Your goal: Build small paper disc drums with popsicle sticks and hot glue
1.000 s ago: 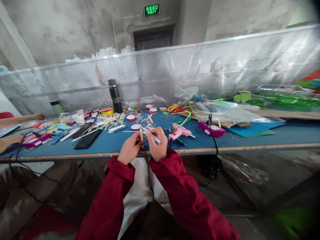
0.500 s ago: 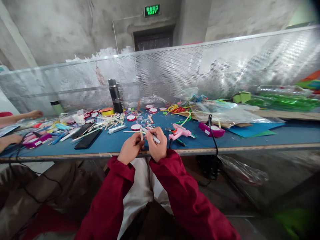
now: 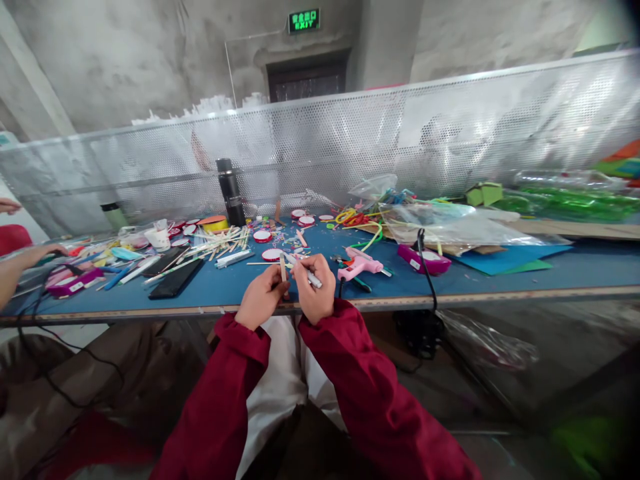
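Note:
Close to the table's front edge, my left hand [image 3: 261, 297] is closed on a short flat wooden stick [image 3: 283, 269] held upright. Beside it, my right hand [image 3: 316, 287] grips a white marker pen [image 3: 314, 279], its tip pointing at the stick. Just beyond my hands lies a round white disc with a red rim [image 3: 271, 255], and a thin stick [image 3: 263, 263] rests in front of it. To the right of my right hand is a pink glue gun [image 3: 361, 265] on the blue table top [image 3: 230, 281].
Left of my hands lie a black phone [image 3: 176, 279], a pile of sticks [image 3: 225, 241] and a black bottle [image 3: 231, 193]. On the right are a purple box [image 3: 424, 260] with a black cord, clear plastic bags [image 3: 440, 223] and blue sheets [image 3: 510, 259]. A co-worker's arm [image 3: 27, 263] reaches in from the left.
My hands stay almost in place with the stick and marker. At the far left, the co-worker's hands have shifted, one rising toward the left edge.

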`<state>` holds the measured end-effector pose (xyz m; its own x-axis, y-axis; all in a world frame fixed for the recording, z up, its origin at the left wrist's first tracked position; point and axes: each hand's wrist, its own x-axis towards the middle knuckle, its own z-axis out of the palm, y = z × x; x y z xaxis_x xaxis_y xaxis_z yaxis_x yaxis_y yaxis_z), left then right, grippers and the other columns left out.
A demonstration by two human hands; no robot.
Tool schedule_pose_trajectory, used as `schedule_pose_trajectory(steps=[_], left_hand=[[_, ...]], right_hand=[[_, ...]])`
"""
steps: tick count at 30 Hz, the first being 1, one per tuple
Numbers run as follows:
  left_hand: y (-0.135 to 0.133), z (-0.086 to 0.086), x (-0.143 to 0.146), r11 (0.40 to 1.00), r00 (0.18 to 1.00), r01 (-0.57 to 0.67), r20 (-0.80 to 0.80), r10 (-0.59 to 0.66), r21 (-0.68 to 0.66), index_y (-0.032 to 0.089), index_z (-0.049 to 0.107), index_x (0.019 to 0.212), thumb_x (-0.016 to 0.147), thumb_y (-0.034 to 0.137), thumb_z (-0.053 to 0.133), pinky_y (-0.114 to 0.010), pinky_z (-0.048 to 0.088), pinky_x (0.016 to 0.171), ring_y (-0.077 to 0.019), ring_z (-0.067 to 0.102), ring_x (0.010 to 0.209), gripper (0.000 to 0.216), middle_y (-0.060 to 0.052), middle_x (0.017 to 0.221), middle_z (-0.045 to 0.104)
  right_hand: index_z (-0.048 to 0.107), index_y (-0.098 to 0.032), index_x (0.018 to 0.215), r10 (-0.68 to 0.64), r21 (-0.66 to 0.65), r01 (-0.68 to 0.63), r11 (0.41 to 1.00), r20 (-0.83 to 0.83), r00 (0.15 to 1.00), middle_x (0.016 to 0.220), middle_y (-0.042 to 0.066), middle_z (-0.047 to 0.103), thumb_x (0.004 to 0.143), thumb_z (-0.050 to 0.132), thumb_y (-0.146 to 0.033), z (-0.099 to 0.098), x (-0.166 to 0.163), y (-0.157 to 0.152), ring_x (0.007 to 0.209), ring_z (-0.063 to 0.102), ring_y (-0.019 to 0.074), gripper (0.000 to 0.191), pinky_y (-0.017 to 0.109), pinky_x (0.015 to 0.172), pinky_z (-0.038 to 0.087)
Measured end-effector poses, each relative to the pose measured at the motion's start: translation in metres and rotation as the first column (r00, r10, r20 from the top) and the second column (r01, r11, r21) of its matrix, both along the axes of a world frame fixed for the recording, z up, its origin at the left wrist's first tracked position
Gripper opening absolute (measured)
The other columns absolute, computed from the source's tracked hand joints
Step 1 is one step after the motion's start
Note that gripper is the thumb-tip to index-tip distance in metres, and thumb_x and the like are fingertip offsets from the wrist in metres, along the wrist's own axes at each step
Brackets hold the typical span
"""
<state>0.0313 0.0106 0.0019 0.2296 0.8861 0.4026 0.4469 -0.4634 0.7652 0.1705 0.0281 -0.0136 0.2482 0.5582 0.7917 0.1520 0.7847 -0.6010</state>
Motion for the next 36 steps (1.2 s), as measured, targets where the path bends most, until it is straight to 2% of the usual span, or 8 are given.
schedule_pose_trajectory(steps=[36], left_hand=[[-0.0016,0.0019,0.0010,0.999,0.999,-0.027,-0.022,0.028,0.019,0.021,0.057,0.102,0.089,0.025,0.053,-0.025,0.045,0.056,-0.0151,0.061,0.061,0.013,0.002,0.075,0.065]], right_hand=[[0.057,-0.023,0.079,-0.010,-0.029,0.009,1.000,-0.038,0.999,0.071,-0.001,0.060,0.091,0.057,-0.028,0.0007,-0.0002,-0.0022,0.067,0.055,0.0160,0.013,0.030,0.064,0.044]])
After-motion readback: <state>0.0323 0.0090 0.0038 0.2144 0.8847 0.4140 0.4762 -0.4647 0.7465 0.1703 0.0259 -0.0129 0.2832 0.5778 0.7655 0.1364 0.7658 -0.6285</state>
